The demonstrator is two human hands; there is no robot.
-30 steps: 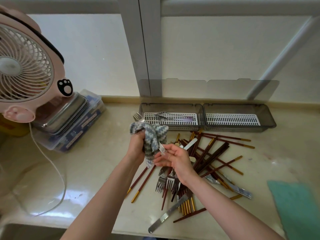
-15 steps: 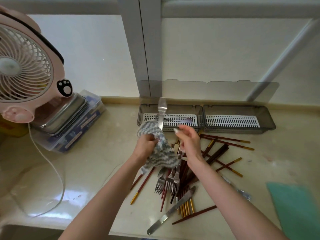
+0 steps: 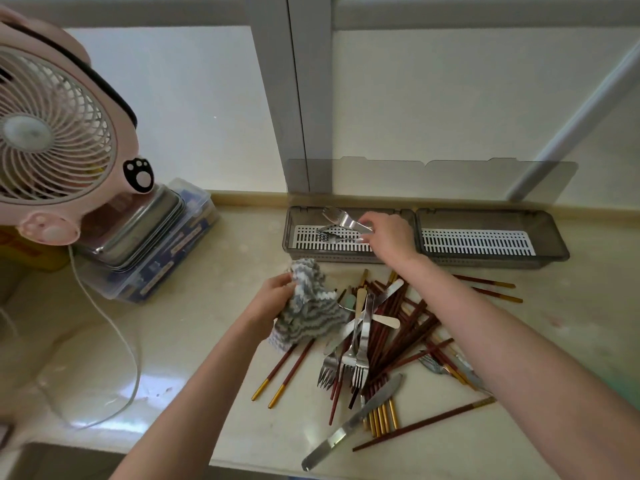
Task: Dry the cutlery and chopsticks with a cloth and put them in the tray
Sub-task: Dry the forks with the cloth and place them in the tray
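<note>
The right hand [image 3: 388,233] pinches a fork [image 3: 341,218] by its handle between thumb and fingers, holding it tilted just above the left compartment of the tray [image 3: 417,223], where a second fork [image 3: 329,235] already lies on the white grid; the left hand [image 3: 273,296] grips the striped cloth [image 3: 308,313], bunched over the bench [image 3: 194,341] just beside the heap [image 3: 374,341] of forks, knives and chopsticks not yet dried. The risk, as I judge it, lies in the release; dropped from that tilt, the fork may clatter on the one below or skip over the low wall; the hanging cloth may also snag a handle and drag the tangled heap, rolling chopsticks toward the near edge, where a knife [image 3: 353,427] already lies close.
</note>
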